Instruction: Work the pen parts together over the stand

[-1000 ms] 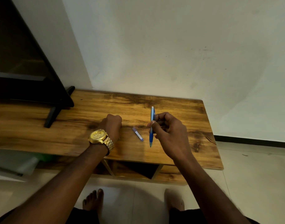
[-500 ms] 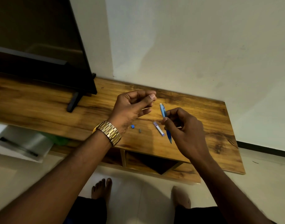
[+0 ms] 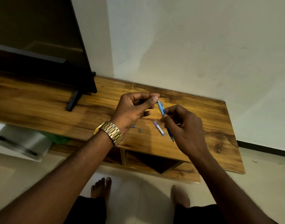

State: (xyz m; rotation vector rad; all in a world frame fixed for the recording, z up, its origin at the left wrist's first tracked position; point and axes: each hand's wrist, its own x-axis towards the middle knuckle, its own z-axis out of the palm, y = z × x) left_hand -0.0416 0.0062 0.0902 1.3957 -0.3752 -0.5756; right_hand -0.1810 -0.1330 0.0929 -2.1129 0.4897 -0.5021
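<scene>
Head view shows the right hand (image 3: 185,126) gripping a slim blue plastic pen (image 3: 162,109) above the wooden bench (image 3: 41,107) — the left hand (image 3: 135,109) pinches its far end. Best hold the barrel steady — small blue parts (image 3: 159,128) lie just below.

a home living room: television (image 3: 36,46) on wooden stand (image 3: 219,126)

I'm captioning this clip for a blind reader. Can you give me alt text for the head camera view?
Above a wooden table, the right hand holds a blue pen while the left hand pinches at its top end. A small label strip and two tiny pieces lie on the table below, with a dark TV at the left.
</scene>
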